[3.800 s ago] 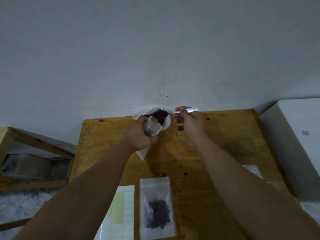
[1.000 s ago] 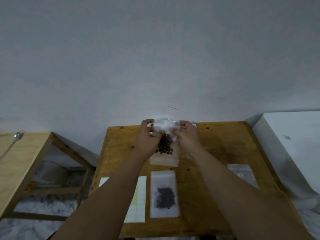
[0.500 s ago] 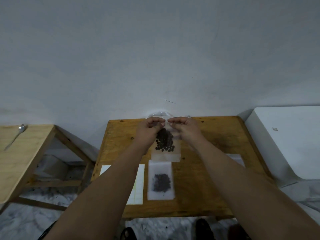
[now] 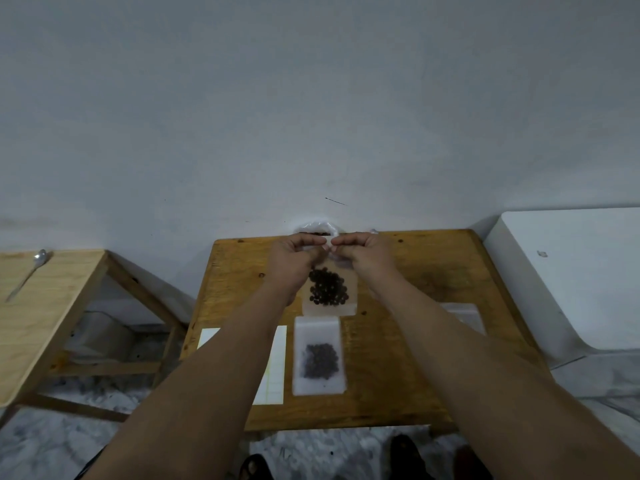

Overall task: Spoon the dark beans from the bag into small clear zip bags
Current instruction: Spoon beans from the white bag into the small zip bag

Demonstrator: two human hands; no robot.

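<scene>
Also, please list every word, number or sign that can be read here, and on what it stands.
No text can be read.
Label sheet: only a blank grid.
Small mark on the white box: too small to read.
Held zip bag, lying zip bag: no print visible.

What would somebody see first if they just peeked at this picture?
Most likely the two hands in the middle: the left hand and the right hand pinch the top of a small clear bag of dark beans at the far side of the wooden table. Just nearer the person, a second filled bag lies flat. Far to the left, a spoon rests on a side table.
</scene>
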